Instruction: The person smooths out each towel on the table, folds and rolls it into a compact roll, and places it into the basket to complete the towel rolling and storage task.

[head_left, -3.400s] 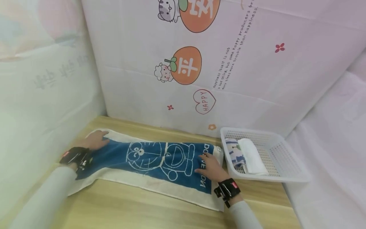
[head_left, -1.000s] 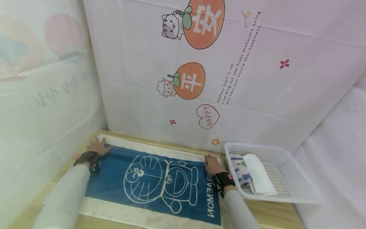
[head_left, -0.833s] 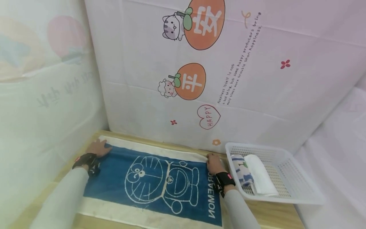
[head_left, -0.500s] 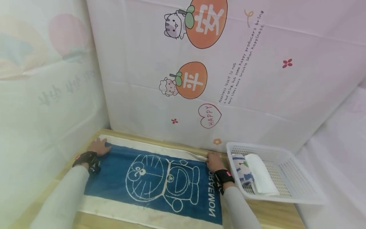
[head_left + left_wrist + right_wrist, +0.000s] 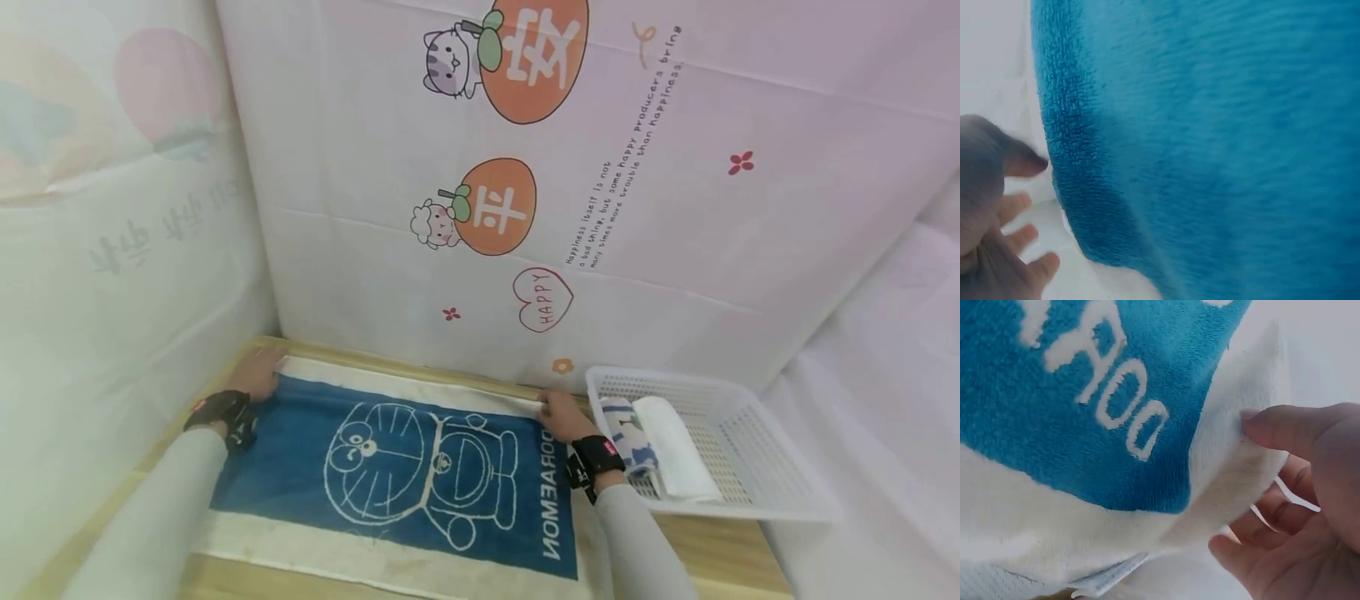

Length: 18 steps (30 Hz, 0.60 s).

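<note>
A blue towel with cream borders, a white cartoon outline and lettering lies spread on the wooden table. At its far right corner, my right hand pinches the cream border; in the right wrist view, the thumb lies on top and fingers curl beneath. My left hand is at the far left corner, covering part of it. In the left wrist view, its thumb tip is right at the towel's edge, and several loosely bent fingers show beyond it.
A white plastic basket stands to the right, close to my right hand. Inside it are a rolled patterned cloth and a rolled white cloth. Printed white sheets hang behind and along both sides of the wooden table.
Earlier the towel was narrower and wrinkled; now it lies wider and flatter. Both hands have gone to its far edge. Within the last half second, my left hand has shifted toward the far left corner.
</note>
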Motion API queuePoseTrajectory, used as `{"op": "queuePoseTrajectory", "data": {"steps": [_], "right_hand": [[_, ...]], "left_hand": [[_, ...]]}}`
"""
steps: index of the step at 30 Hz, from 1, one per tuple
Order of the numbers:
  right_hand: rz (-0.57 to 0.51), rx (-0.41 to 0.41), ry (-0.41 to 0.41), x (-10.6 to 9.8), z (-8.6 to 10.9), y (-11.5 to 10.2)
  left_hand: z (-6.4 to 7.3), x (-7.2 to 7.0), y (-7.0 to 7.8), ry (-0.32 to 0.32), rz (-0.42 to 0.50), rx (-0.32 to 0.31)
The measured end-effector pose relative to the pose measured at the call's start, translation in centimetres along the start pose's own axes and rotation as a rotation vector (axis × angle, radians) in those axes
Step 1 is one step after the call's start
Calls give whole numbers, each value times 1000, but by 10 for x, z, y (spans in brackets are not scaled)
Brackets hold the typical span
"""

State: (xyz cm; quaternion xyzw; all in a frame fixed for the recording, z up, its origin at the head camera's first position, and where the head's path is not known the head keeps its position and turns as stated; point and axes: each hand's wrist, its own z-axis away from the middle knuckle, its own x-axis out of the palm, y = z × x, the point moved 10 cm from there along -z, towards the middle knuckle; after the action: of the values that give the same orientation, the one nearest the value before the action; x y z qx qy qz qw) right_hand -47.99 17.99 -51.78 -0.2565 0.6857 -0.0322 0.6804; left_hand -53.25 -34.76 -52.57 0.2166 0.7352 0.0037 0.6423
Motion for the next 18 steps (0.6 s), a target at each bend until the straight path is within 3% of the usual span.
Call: {"op": "queuePoseTrajectory", "data": {"steps": [5, 9, 12, 14, 18], "right_hand": [[-12, -6, 33, -3, -1, 4], [72, 5, 96, -3, 1, 9], [150, 15, 149, -2, 4, 5], [151, 56, 127, 6, 8, 0], [96, 214, -33, 33, 18, -2]], "left_hand": [[-12, 15, -7, -77, 0, 10], [-18, 33, -17, -161, 9, -53], [-21, 40, -22, -185, 51, -95], [-22, 41, -23, -183, 62, -112], [-25, 43, -25, -152, 20, -127]]}}
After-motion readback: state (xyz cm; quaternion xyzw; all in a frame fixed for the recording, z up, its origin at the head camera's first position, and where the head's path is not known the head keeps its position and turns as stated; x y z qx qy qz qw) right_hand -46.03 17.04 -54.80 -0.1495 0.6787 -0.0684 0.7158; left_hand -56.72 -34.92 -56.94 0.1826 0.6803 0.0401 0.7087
